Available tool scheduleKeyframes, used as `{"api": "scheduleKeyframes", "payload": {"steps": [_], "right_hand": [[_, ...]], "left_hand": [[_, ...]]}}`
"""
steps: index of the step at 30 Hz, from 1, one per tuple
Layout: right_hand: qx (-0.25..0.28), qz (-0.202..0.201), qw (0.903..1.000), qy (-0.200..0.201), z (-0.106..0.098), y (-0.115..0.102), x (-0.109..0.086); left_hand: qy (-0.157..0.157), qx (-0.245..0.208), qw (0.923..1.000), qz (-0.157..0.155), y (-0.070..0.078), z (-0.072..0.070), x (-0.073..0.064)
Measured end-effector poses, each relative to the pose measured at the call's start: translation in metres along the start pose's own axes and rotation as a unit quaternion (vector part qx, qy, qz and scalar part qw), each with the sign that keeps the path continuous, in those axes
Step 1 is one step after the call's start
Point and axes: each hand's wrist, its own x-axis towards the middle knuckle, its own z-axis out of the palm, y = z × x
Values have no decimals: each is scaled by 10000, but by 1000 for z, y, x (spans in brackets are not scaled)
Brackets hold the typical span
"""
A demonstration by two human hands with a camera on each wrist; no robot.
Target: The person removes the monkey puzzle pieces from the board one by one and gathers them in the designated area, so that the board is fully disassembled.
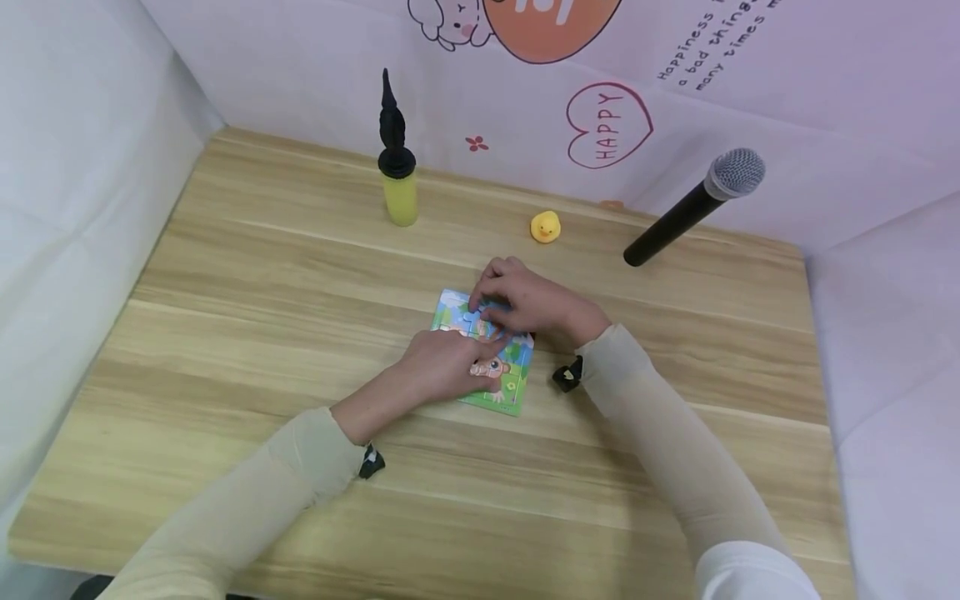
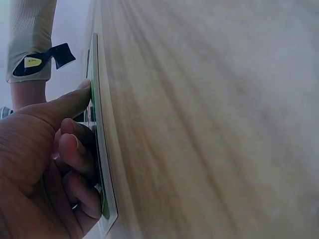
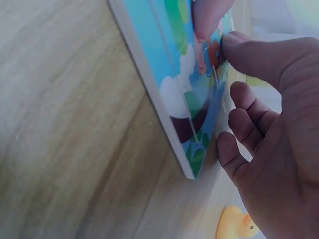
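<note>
A colourful jigsaw puzzle (image 1: pixel 512 400) with a cartoon animal picture lies flat near the middle of the table. My left hand (image 1: pixel 448 364) rests across its left and lower part, thumb and bent fingertips pressing on the surface in the left wrist view. My right hand (image 1: pixel 529 298) comes in from the right over the upper part. Its thumb and index finger pinch at a small blue puzzle piece (image 1: pixel 471 317), mostly covered by the fingers. In the right wrist view the other fingers (image 3: pixel 245 124) are curled beside the board's edge.
At the back of the wooden table (image 1: pixel 285 350) stand a yellow balloon pump (image 1: pixel 401 198) with a black top and a small yellow rubber duck (image 1: pixel 545 227). A microphone (image 1: pixel 686 212) is at the back right. White cloth (image 1: pixel 330 75) hangs behind.
</note>
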Motion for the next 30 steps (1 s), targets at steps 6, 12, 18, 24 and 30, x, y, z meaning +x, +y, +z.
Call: {"api": "scheduleKeyframes", "payload": {"steps": [6,12,18,24,30], "right_hand": [[-100,74,9999,-55,-7,-6,0],[-410,303,9987,-73,-20,-11,-4],[-353,424,9983,-173,-32,-14,-11],[-269,417,9987,-98,-40,-15,-28],[126,622,9976,290,-52,-12,-76]], "left_hand": [[9,52,10000,7,2,0,2],[-55,95,9999,-6,2,1,2],[-102,72,9999,-47,1,2,3],[-82,56,10000,-6,3,4,5],[-52,134,9999,-40,1,1,1]]}}
